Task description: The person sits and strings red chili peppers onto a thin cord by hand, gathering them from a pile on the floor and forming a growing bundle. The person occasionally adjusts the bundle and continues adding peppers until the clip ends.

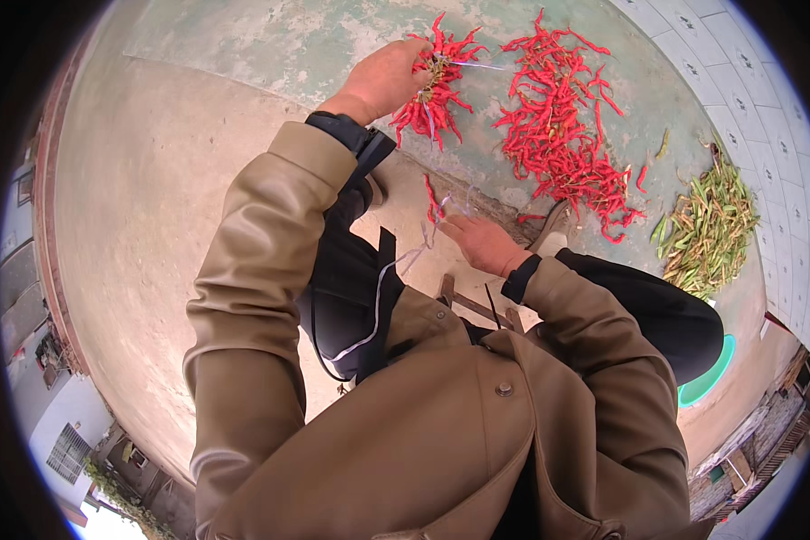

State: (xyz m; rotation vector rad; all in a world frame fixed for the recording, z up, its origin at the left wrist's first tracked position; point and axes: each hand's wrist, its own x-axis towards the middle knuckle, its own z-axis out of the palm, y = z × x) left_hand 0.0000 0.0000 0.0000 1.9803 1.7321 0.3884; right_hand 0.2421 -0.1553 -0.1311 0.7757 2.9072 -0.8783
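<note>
My left hand point(376, 83) is closed on the stem side of a bunch of red chillies point(411, 117), at the upper middle. Their tips fan outward, and a pale string point(477, 65) is tied among the stems. Nearer to me, my right hand point(488, 246) has its fingertips together on a loose, crinkled length of white string point(414, 255). That strand trails down across my left thigh. A single red chilli point(431, 200) shows just beyond the right fingertips; whether they touch it I cannot tell.
Right of the bunch, a long heap of loose red chillies point(558, 135) covers the greenish concrete. Farther right lies a pile of green and yellowish chillies point(713, 225). A green basin point(709, 373) stands behind my right knee. Part of a wooden stool point(477, 306) shows between my legs.
</note>
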